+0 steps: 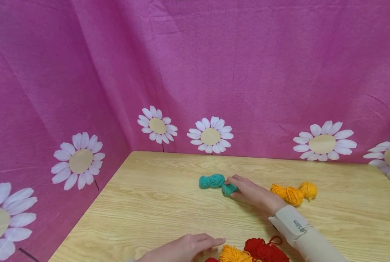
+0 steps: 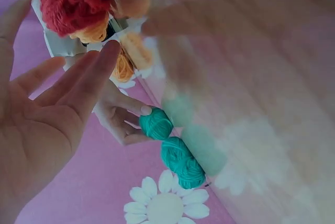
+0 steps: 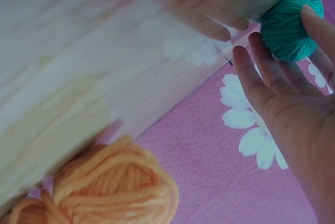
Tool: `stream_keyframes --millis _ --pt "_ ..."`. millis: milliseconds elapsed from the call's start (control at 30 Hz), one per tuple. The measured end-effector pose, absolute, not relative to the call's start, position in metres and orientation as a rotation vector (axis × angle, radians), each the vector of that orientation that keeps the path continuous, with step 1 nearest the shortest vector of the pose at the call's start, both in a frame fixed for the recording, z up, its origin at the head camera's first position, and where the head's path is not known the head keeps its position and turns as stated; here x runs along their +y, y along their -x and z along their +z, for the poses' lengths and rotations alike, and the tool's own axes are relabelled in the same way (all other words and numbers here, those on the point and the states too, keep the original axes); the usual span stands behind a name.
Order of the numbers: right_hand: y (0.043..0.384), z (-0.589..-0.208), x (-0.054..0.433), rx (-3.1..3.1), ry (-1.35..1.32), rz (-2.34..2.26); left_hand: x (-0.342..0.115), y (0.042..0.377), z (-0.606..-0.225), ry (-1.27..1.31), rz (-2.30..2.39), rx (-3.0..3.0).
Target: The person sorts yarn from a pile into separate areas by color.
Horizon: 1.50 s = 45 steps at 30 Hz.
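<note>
My right hand pinches a teal yarn ball; my left hand lies flat, empty, at 6 o'clock. Risk: loose grip, ball rolls.

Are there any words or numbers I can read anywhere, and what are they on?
One small dark print on the pale sleeve cuff of the right hand: too small and tilted to read.
Nothing readable on the yarn balls, table or pink flowered cloth.
</note>
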State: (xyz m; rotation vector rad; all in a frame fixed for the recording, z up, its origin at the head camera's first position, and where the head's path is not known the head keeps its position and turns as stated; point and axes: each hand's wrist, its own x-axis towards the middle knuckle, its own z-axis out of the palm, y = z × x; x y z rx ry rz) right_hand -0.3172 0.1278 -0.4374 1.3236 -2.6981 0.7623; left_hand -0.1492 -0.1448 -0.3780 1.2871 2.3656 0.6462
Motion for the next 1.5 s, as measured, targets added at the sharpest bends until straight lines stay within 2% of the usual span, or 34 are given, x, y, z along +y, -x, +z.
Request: stream_keyframes --millis 100,200,400,1100,1500 --pt "0.317 -0.437 0.127 -2.711 -1.313 0.745 -0.141 0.155 -0.408 -1.231 0.568 2.422" --pt "0.317 -0.437 0.127 -2.724 -1.309 0.736 -0.141 0.153 -0.417 -1.201 0.568 2.419" --pt "0.316 -0.437 0.128 -2.749 -1.291 0.744 -0.138 0.146 -0.413 -1.106 0.547 2.404" --pt "0.315 -0.438 0.128 -2.753 -1.281 0.744 -0.143 0.143 -0.415 -1.367 0.412 2.476" --pt "0.315 -0.438 0.128 -2.746 -1.284 0.776 -0.151 0.146 -0.414 -1.343 0.532 2.445"
